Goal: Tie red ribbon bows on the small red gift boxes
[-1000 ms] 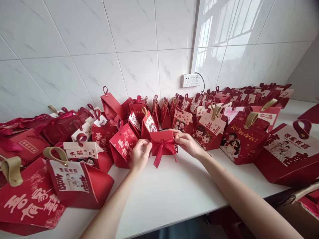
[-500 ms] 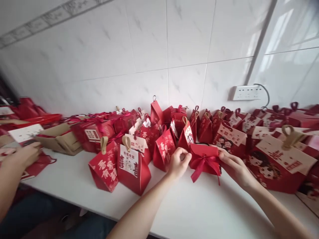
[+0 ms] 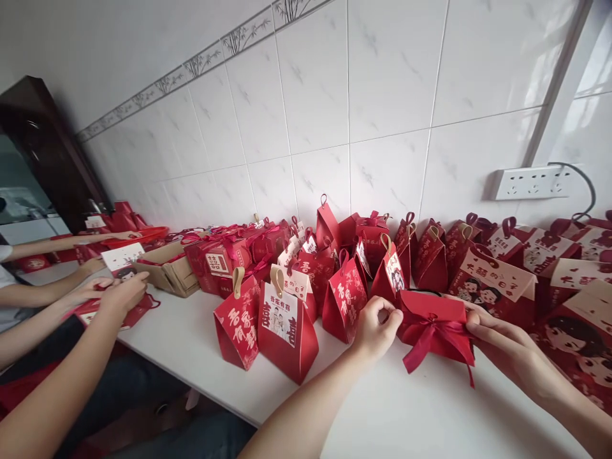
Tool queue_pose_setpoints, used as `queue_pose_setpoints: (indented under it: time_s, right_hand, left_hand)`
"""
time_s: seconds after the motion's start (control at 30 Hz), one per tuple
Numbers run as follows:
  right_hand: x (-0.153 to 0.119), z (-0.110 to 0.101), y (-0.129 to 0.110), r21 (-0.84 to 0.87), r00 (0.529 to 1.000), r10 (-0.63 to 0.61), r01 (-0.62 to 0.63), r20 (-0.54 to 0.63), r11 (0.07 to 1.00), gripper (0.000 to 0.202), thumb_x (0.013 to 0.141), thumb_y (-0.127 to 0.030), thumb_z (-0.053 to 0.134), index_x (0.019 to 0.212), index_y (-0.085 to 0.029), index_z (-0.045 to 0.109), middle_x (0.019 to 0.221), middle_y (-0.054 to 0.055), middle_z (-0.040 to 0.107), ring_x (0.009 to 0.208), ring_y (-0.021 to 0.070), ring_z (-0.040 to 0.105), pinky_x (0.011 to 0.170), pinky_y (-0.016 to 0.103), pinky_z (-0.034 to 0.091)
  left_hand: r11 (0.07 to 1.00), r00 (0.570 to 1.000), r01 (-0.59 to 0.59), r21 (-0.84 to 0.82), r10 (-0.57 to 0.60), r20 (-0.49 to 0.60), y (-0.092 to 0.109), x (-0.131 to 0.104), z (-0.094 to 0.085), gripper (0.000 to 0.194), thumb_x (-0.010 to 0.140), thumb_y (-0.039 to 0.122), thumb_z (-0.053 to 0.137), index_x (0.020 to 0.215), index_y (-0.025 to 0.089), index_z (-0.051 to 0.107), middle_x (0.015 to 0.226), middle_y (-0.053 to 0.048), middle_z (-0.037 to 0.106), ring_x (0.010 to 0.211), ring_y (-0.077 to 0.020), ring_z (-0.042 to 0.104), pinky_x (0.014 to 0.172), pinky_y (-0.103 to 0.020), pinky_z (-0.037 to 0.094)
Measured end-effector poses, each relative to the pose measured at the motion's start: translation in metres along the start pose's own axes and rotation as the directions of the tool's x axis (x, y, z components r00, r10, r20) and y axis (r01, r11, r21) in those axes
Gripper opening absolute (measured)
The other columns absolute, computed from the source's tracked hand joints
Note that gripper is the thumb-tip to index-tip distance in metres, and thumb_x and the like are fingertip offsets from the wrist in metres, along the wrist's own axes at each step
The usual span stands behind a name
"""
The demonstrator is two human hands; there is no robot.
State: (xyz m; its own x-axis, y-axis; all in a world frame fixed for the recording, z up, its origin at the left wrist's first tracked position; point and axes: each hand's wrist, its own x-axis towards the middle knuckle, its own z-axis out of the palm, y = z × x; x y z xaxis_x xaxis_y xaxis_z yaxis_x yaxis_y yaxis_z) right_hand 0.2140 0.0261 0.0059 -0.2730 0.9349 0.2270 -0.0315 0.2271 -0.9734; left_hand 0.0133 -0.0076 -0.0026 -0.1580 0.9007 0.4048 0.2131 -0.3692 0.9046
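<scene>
A red gift box (image 3: 433, 315) with a dark red ribbon bow on its front is between my two hands above the white table (image 3: 377, 408). My left hand (image 3: 377, 328) is curled at the box's left edge, thumb and fingers closed there. On the right side, my right hand (image 3: 500, 341) grips the box, its thumb in front near the ribbon and its fingers partly hidden behind. Left of my left hand stand a red tent-shaped box (image 3: 344, 299) and a red box with a white label (image 3: 287, 331), both with loops on top.
Rows of red gift boxes (image 3: 229, 258) line the tiled wall. A cardboard box (image 3: 174, 277) stands left, beside a co-worker's hands (image 3: 127, 293) at a red bag. Other arms reach in at far left. A power strip (image 3: 530, 183) is on the wall.
The view has swung left, so everything sits further right in the picture and more people's arms show at left. My hands keep about the same hold on the gift box.
</scene>
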Motion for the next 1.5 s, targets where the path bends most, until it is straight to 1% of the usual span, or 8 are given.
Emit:
queue_pose_setpoints:
  time_s: [0.1, 0.27, 0.37, 0.53, 0.73, 1.0, 1.33, 1.5]
  right_hand:
    - [0.000, -0.002, 0.003, 0.035, 0.998, 0.044, -0.046, 0.047, 0.998, 0.040, 0.063, -0.057, 0.068, 0.053, -0.020, 0.056, 0.135, 0.008, 0.052, 0.112, 0.0399, 0.054, 0.086, 0.043, 0.053]
    - [0.000, -0.005, 0.005, 0.042, 0.997, 0.059, -0.061, 0.058, 0.997, 0.040, 0.063, -0.057, 0.068, 0.053, -0.021, 0.056, 0.135, 0.006, 0.052, 0.116, 0.0411, 0.051, 0.094, 0.046, 0.049]
    - [0.001, -0.004, 0.005, 0.052, 0.995, 0.075, -0.078, 0.060, 0.996, 0.040, 0.060, -0.058, 0.070, 0.054, -0.021, 0.057, 0.134, 0.007, 0.053, 0.115, 0.0409, 0.052, 0.094, 0.046, 0.048]
    - [0.001, -0.005, 0.006, 0.082, 0.994, 0.066, -0.074, 0.088, 0.994, 0.038, 0.065, -0.054, 0.070, 0.056, -0.019, 0.056, 0.138, 0.007, 0.049, 0.116, 0.0374, 0.050, 0.093, 0.044, 0.047]
    - [0.002, -0.005, 0.007, 0.123, 0.995, -0.004, -0.009, 0.104, 0.992, 0.036, 0.072, -0.048, 0.069, 0.058, -0.017, 0.056, 0.141, 0.007, 0.043, 0.115, 0.0322, 0.051, 0.096, 0.041, 0.041]
    - [0.002, -0.003, 0.000, 0.170, 0.993, -0.040, 0.021, 0.107, 0.985, 0.030, 0.074, -0.035, 0.067, 0.056, -0.018, 0.051, 0.135, 0.007, 0.045, 0.118, 0.0297, 0.046, 0.092, 0.040, 0.038]
    - [0.003, -0.003, -0.001, 0.138, 0.995, -0.046, 0.033, 0.088, 0.990, 0.026, 0.072, -0.032, 0.065, 0.054, -0.019, 0.050, 0.129, 0.007, 0.050, 0.130, 0.0287, 0.035, 0.098, 0.039, 0.033]
    - [0.001, -0.003, -0.005, 0.143, 0.996, -0.036, 0.024, 0.082, 0.989, 0.026, 0.071, -0.033, 0.066, 0.054, -0.019, 0.051, 0.129, 0.007, 0.050, 0.131, 0.0301, 0.034, 0.099, 0.040, 0.032]
  left_hand:
    - [1.000, 1.000, 0.004, 0.003, -0.005, 0.006, 0.000, 0.000, 0.000, 0.012, 0.075, 0.023, 0.052, 0.064, 0.019, 0.050, 0.072, 0.001, 0.052, 0.071, -0.0130, 0.050, 0.068, -0.026, 0.039]
    - [1.000, 1.000, 0.005, 0.008, -0.005, 0.006, 0.001, 0.000, 0.000, 0.013, 0.075, 0.024, 0.052, 0.063, 0.019, 0.049, 0.071, 0.001, 0.052, 0.071, -0.0129, 0.050, 0.070, -0.026, 0.039]
    - [1.000, 1.000, 0.000, 0.009, 0.000, 0.007, 0.001, 0.000, 0.000, 0.013, 0.075, 0.024, 0.051, 0.063, 0.019, 0.049, 0.071, 0.001, 0.052, 0.072, -0.0132, 0.051, 0.072, -0.026, 0.040]
    - [1.000, 1.000, -0.022, 0.018, 0.022, 0.008, -0.002, 0.001, 0.000, 0.014, 0.076, 0.026, 0.051, 0.064, 0.019, 0.049, 0.071, 0.001, 0.053, 0.073, -0.0137, 0.052, 0.073, -0.026, 0.041]
    - [0.997, 0.999, -0.047, 0.059, 0.046, 0.020, -0.005, 0.005, -0.002, 0.017, 0.077, 0.032, 0.051, 0.066, 0.019, 0.051, 0.067, 0.001, 0.053, 0.071, -0.0143, 0.053, 0.067, -0.025, 0.042]
    - [0.996, 0.998, -0.046, 0.077, 0.042, 0.055, -0.002, 0.010, -0.005, 0.020, 0.077, 0.035, 0.051, 0.065, 0.019, 0.050, 0.062, 0.002, 0.051, 0.066, -0.0142, 0.052, 0.062, -0.024, 0.041]
    - [0.996, 0.997, -0.047, 0.079, 0.043, 0.061, -0.007, 0.011, -0.006, 0.022, 0.078, 0.038, 0.052, 0.066, 0.019, 0.049, 0.066, 0.002, 0.052, 0.063, -0.0132, 0.049, 0.057, -0.023, 0.039]
    - [0.996, 0.997, -0.050, 0.081, 0.044, 0.067, -0.008, 0.011, -0.005, 0.022, 0.078, 0.038, 0.051, 0.066, 0.019, 0.048, 0.066, 0.002, 0.052, 0.063, -0.0131, 0.049, 0.057, -0.023, 0.039]
